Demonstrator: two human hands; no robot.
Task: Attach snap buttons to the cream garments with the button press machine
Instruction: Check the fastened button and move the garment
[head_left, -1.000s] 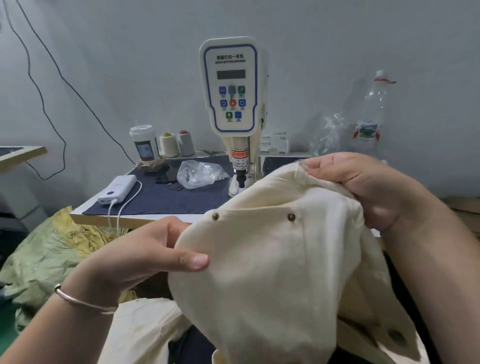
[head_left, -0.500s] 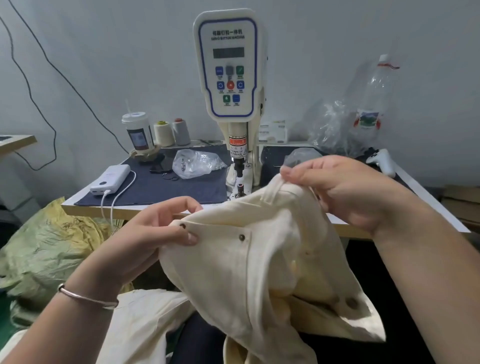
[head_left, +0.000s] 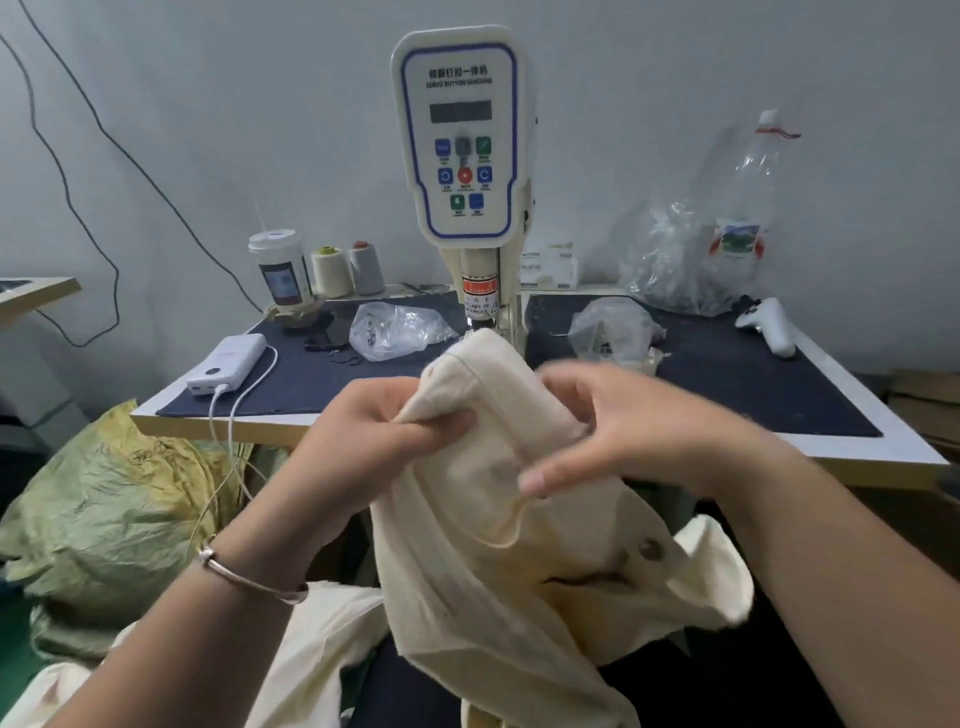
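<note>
- Left hand (head_left: 374, 436): fingers curled tight round a bunched fold of the cream garment (head_left: 498, 525), gripping it near its upper edge. Thin metal bangle (head_left: 249, 577) on that wrist.
- Right hand (head_left: 628, 431): motion-blurred; fingers partly spread and bent, lying on the cloth's right side. Whether they pinch the fabric or only rest on it, I cannot tell.
- Garment position: held up between both hands in front of the table edge (head_left: 883, 467), its top fold reaching up to just below the head of the button press machine (head_left: 460, 140). Lower part hangs down toward the lap. One dark snap button (head_left: 649, 550) shows on a flap at lower right.
- Machine: upright at the table's middle, white control panel with blue border, coloured keys, dark display. Red warning label on the ram; the die itself is hidden behind the cloth.
- Table: dark mat (head_left: 727, 374) on top. Left of the machine: clear plastic bag (head_left: 395, 332), white power bank (head_left: 228, 364) with cable, lidded cup (head_left: 280, 275), two thread cones (head_left: 347, 270).
- Right of the machine: second clear bag (head_left: 613, 327), crumpled plastic with a bottle (head_left: 743, 208), white controller (head_left: 774, 327).
- Lower left: green-yellow woven sack (head_left: 109, 514); more cream fabric (head_left: 322, 649) beneath the arms.
</note>
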